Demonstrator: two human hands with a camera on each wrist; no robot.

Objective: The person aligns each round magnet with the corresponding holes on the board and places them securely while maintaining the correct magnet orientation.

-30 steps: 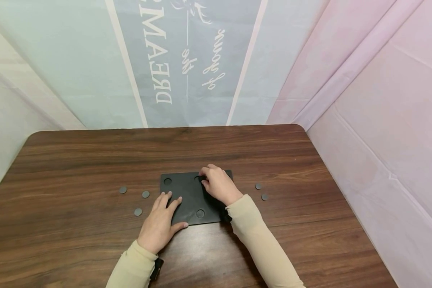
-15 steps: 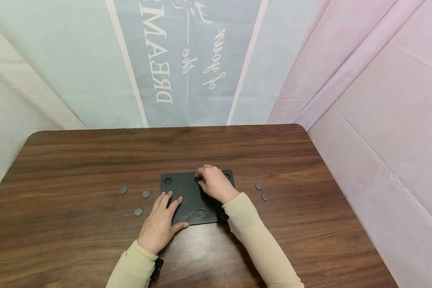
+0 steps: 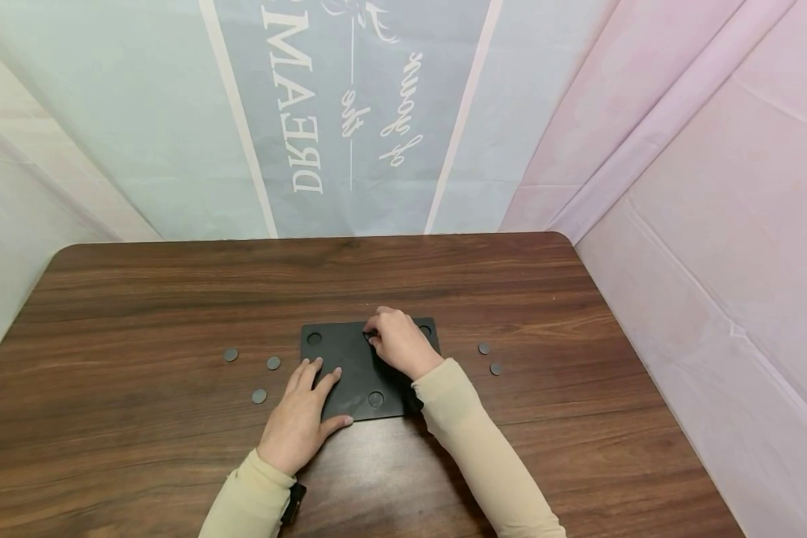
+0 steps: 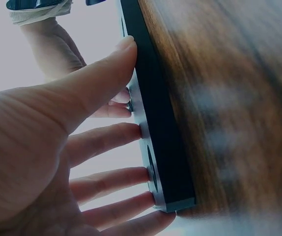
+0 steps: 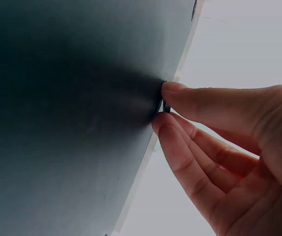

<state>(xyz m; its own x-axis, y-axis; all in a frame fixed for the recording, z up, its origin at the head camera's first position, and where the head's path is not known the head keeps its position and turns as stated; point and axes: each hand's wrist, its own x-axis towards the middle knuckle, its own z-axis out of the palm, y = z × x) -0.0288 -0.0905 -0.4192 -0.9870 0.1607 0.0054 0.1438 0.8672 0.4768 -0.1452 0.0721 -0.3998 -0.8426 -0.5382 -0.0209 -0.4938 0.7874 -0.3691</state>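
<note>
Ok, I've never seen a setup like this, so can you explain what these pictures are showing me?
There's no machine here, just a person's two bare hands. The wide picture comes from a camera worn on the head, looking forward and down. The other two come from cameras on the wrists, each looking at that hand's own work.

On the wood-grain table lies a black plate with shallow round recesses. Small grey discs lie beside it: three on the left and two on the right.

The left hand rests on the plate, fingers spread. The right hand pinches a thin dark piece near the plate's far edge; it may be another disc, but the fingers hide most of it.
</note>
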